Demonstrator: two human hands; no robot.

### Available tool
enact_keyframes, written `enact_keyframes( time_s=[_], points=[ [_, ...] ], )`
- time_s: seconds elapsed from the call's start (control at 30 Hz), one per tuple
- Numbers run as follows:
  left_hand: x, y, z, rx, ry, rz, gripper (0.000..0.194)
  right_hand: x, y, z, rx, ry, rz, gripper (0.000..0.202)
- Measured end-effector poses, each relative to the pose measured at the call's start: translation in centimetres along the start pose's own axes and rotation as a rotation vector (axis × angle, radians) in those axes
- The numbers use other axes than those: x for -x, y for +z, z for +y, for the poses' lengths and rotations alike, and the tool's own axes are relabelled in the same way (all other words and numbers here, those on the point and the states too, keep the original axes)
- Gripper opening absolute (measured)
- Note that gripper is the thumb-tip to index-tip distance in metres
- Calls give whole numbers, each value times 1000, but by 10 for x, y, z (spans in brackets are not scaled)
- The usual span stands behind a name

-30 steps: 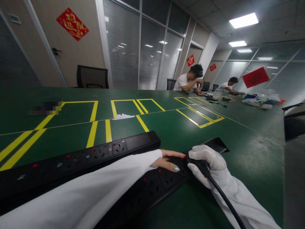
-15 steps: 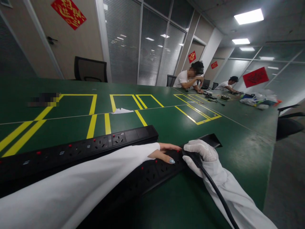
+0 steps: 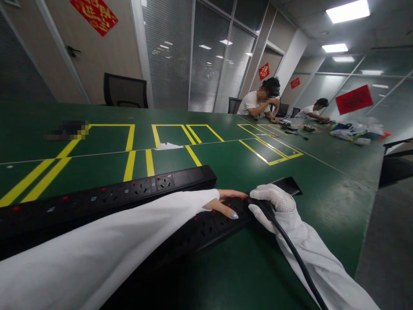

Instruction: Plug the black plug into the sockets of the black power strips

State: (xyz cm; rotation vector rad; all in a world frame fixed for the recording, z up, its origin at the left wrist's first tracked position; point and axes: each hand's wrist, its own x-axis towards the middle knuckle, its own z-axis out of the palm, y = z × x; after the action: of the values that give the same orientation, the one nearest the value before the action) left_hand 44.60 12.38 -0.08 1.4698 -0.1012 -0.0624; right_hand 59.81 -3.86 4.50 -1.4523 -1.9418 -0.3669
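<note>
A black power strip (image 3: 206, 230) with red lights lies slantwise on the green table. My left hand (image 3: 224, 203), bare below a white sleeve, is closed across it, thumb on the top face and fingers along the far side. At the strip's right part, my right hand (image 3: 275, 201) in a white dotted glove is closed around a black plug (image 3: 263, 208). A thick black cord (image 3: 295, 256) runs from the plug down toward me. The plug's front is hidden, so I cannot tell how deep it sits. Behind lies a longer second power strip (image 3: 125, 189), partly covered by my left sleeve.
Yellow tape (image 3: 150, 162) marks rectangles on the table (image 3: 322, 206). A torn white paper scrap (image 3: 169, 146) and a blurred dark object (image 3: 66, 130) lie farther back. Two people (image 3: 254, 103) sit at the far end near plastic bags (image 3: 361, 131). Chairs (image 3: 125, 90) stand around.
My view has shifted slightly, so the scene sits a little differently in the picture. Both hands keep the same hold on the power strip and the plug.
</note>
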Motion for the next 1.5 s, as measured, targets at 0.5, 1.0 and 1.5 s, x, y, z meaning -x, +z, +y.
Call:
enact_keyframes(
  time_s=[0.5, 1.0, 1.5],
  points=[
    [2, 2, 3, 7, -39, 44, 69, -1, 5, 4, 41, -25, 107, 25],
    [2, 3, -2, 16, 26, 57, 66, -2, 5, 3, 50, -47, 108, 23],
    [4, 3, -1, 41, -10, 82, 69, -4, 2, -1, 61, -28, 76, 23]
  ],
)
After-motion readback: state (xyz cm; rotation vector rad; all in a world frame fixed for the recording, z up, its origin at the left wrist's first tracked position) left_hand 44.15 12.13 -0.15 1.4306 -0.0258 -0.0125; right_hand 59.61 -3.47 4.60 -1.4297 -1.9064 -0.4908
